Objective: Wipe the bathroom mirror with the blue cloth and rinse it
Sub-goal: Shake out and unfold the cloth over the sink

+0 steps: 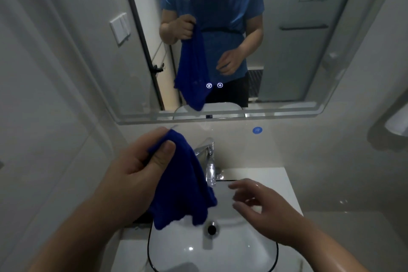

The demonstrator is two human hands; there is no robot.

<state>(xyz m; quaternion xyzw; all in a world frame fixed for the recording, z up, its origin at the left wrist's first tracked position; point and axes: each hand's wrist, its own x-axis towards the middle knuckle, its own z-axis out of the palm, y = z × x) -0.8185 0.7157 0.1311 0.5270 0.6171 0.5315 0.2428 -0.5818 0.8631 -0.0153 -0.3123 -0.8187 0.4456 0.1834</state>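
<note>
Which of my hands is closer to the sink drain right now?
Right. The right hand hovers open over the basin, just right of the drain; the left hand is up and to the left, gripping the blue cloth.

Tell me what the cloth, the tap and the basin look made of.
Blue cloth: soft, fuzzy fabric, probably microfibre; it hangs in limp folds.
Tap: polished metal, likely chromed; mirror-like highlights.
Basin: glossy white, probably glazed ceramic; sharp light glints.
</note>
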